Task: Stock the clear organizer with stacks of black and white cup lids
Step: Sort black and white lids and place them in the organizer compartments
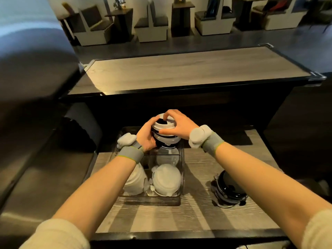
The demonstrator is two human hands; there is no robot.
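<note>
I have the mixed stack of lids in both hands, held above the far end of the clear organizer. Its long axis runs roughly up and down, with a slight lean. The lids face tops-up, a white one uppermost with a dark opening showing, and black and white bands alternate below it. I cannot tell whether the bottom of the stack has reached the organizer floor or is clear of it.

My left hand is cupped around the left side of the stack, fingers curled against it and the thumb reaching up near the top lid. My right hand grasps from the right. Its thumb presses the near side, and the fingers arch over the top, one fingertip bent down onto the top lid's rim. Both hands are closed on the stack, neither slack.

The organizer sits on the near wood-grain table, its long side running near to far. Two stacks of white lids fill its near end: one on the right, tops facing up toward me, and one on the left, partly hidden by my forearm. The compartment just beyond them also shows pale lids, blurred through the plastic. A pile of black lids sits on the table to the organizer's right, well apart from it and partly behind my right forearm.

Each wrist carries a grey band with a pale pod on it. A second table stands farther off.
</note>
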